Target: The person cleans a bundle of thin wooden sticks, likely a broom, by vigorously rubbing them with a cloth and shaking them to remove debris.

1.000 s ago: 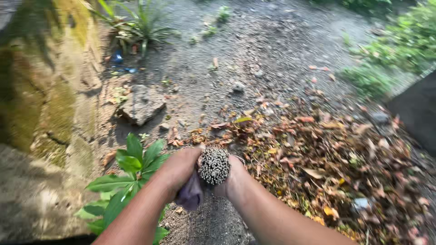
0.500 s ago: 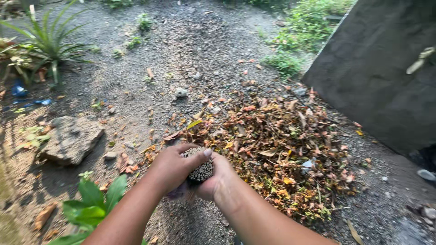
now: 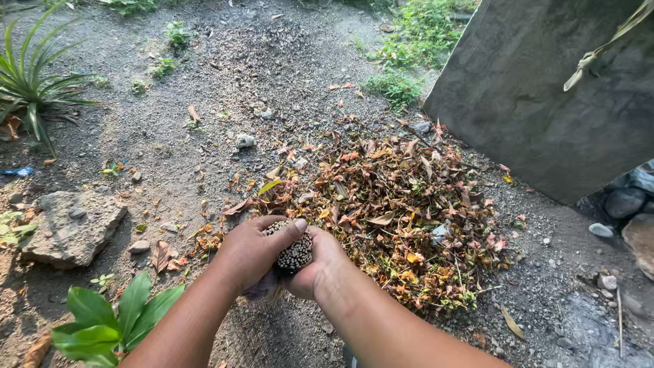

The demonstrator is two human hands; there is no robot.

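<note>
Two hands, left hand (image 3: 252, 255) and right hand (image 3: 319, 267), each grip tight around stick-broom bundle (image 3: 293, 251), beside leaf pile (image 3: 402, 211)

Bright, warm daylight is seen across the gravel ground (image 3: 286, 75), strongest at mid-frame. Soft shadows are cast at the lower left, beside the rock (image 3: 71, 228), and along the dark slab (image 3: 545, 88) at upper right. Focus is held sharp throughout; slight wide-angle stretching is noted at the edges.

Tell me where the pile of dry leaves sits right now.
In the head view the leaf pile lies on the gravel ground, centre-right, just beyond both hands on the stick broom and below the dark slab.
</note>
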